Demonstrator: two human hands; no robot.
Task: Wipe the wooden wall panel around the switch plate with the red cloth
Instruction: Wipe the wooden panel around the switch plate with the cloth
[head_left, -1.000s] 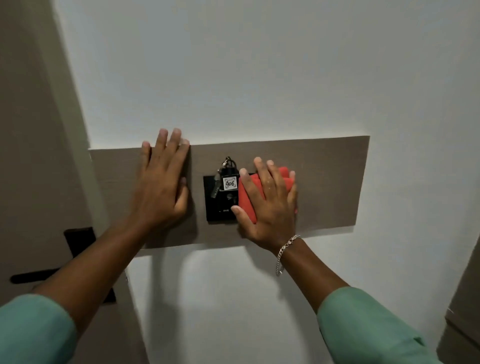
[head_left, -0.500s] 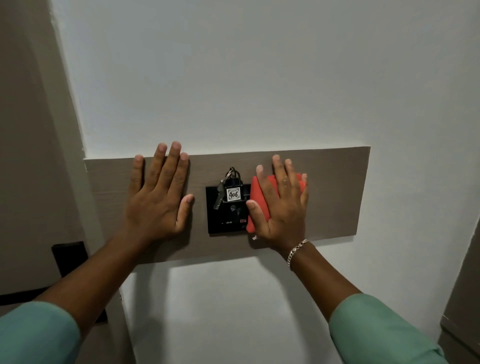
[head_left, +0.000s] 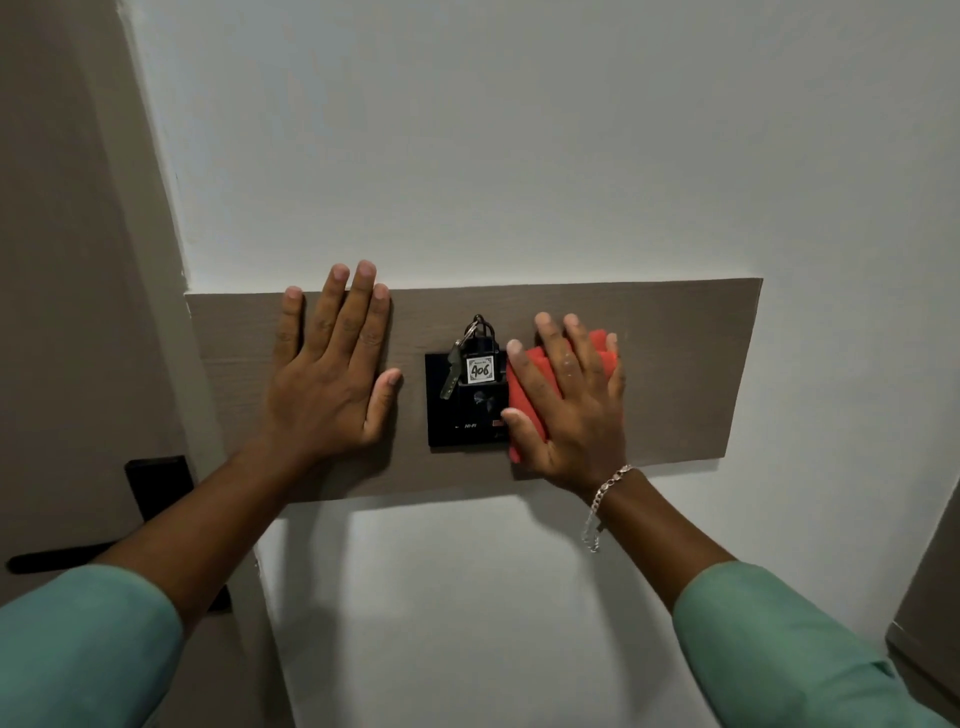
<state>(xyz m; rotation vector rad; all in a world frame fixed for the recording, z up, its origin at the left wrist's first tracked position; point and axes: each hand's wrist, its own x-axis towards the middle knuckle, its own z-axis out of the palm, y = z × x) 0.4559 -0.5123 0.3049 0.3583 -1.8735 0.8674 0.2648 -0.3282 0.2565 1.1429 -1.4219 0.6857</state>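
Observation:
A brown wooden wall panel (head_left: 685, 364) runs across the white wall. At its middle sits a black switch plate (head_left: 462, 423) with a key and a tag marked 406 (head_left: 479, 370) hanging in it. My right hand (head_left: 571, 405) lies flat on a folded red cloth (head_left: 527, 395), pressing it to the panel at the plate's right edge; the cloth overlaps that edge slightly. My left hand (head_left: 332, 379) rests flat and open on the panel left of the plate, fingertips over the panel's top edge.
A door with a black handle (head_left: 47, 561) and black lock plate (head_left: 158, 486) stands at the left. A brown door or cabinet edge (head_left: 935, 597) shows at the lower right. White wall surrounds the panel.
My right hand and the cloth have slid a little to the right along the panel, off most of the plate. The view has shifted; my left hand stays flat on the panel.

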